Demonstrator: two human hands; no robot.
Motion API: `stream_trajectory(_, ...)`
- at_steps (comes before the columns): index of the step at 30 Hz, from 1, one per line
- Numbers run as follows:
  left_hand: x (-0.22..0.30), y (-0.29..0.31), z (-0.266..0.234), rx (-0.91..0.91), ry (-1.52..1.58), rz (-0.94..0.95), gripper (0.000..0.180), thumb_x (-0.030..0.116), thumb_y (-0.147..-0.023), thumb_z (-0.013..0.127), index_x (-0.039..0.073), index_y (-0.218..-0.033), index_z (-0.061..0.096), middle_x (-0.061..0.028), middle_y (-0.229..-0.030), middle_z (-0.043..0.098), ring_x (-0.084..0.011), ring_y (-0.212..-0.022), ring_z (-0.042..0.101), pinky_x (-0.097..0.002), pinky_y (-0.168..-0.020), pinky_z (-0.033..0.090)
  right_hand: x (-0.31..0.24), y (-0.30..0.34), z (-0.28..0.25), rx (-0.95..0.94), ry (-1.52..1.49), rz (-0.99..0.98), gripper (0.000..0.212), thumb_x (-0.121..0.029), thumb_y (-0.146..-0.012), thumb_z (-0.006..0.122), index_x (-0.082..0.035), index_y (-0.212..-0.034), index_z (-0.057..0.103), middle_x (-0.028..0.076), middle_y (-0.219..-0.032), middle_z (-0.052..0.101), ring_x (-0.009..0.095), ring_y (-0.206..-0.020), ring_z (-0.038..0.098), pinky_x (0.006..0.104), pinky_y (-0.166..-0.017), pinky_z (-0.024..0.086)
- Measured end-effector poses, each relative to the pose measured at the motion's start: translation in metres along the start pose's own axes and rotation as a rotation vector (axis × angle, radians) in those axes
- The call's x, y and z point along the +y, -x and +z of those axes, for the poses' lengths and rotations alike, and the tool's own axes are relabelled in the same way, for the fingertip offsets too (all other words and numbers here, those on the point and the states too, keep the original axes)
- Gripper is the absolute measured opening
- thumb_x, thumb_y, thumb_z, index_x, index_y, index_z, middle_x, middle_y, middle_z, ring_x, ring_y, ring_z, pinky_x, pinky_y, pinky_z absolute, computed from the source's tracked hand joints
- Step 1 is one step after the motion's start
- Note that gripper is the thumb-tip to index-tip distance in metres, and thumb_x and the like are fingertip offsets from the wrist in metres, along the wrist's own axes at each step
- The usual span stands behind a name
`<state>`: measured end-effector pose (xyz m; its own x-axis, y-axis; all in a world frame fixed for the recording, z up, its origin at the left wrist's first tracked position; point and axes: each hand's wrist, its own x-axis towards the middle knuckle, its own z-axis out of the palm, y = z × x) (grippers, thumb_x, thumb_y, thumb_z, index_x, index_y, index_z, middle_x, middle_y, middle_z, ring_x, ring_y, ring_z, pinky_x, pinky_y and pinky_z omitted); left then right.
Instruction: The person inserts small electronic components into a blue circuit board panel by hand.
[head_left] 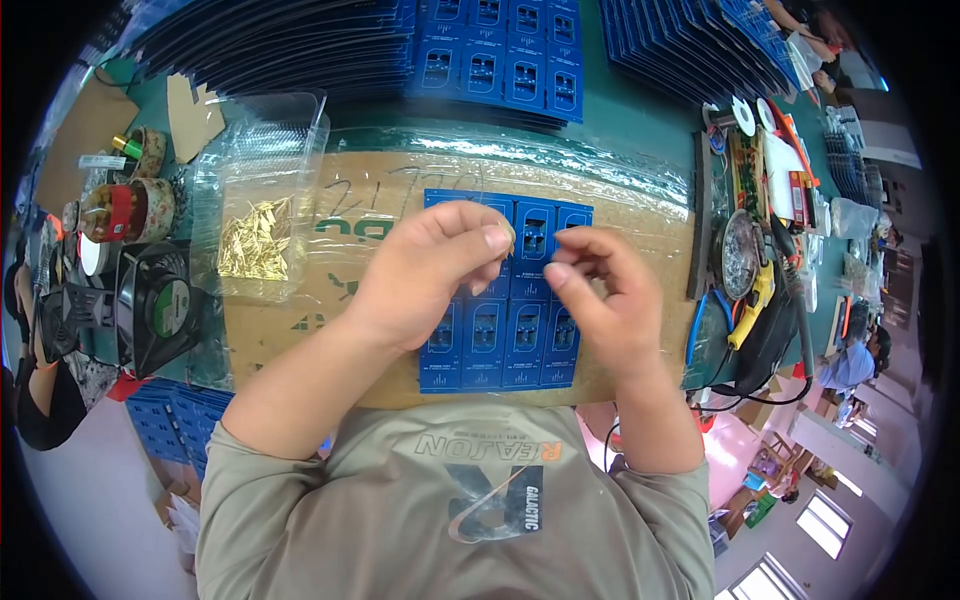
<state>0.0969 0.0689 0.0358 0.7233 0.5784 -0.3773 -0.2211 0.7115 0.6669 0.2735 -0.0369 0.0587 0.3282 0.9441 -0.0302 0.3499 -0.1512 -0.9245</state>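
Left hand [440,250]: pinching a goldish bit [512,238], ideally lightly
Right hand [615,295]: hovering, thumb and forefinger spread
Blue board [500,345]: lying underneath
Pins [255,240]: sitting handy, board's 9 o'clock

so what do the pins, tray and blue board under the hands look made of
Pins: likely metal, bright gold shine; plating unclear. Tray: thin clear plastic, apparently; see-through, glossy highlights. Blue board: probably coated fibreglass; smooth blue face, pale printing, core hidden.
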Motion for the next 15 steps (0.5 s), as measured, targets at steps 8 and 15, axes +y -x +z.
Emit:
stream_trajectory(8, -0.004, 0.002, 0.007, 0.016, -0.086, 0.037, 0.012, 0.017, -0.093, 0.065, 0.005, -0.097, 0.065, 0.0028, -0.084, 0.063, -0.0043, -0.070, 0.049, -0.0201, -0.062, 0.039, -0.016, 0.001, 0.032, -0.061, -0.374, 0.147, 0.042, 0.003, -0.085, 0.066, -0.001, -0.124, 0.050, 0.005, -0.096, 0.064, 0.010, -0.087, 0.061, 0.0233, -0.077, 0.050)
stream_trajectory(15, -0.009, 0.002, 0.004, 0.049, -0.109, 0.081, 0.013, 0.017, -0.092, 0.065, 0.005, -0.096, 0.063, 0.0018, -0.078, 0.059, -0.0059, -0.068, 0.049, -0.0212, -0.061, 0.039, -0.015, -0.001, 0.033, -0.067, -0.430, 0.158, 0.042, 0.002, -0.086, 0.065, -0.002, -0.125, 0.051, 0.003, -0.093, 0.062, 0.009, -0.083, 0.060, 0.0229, -0.076, 0.049)
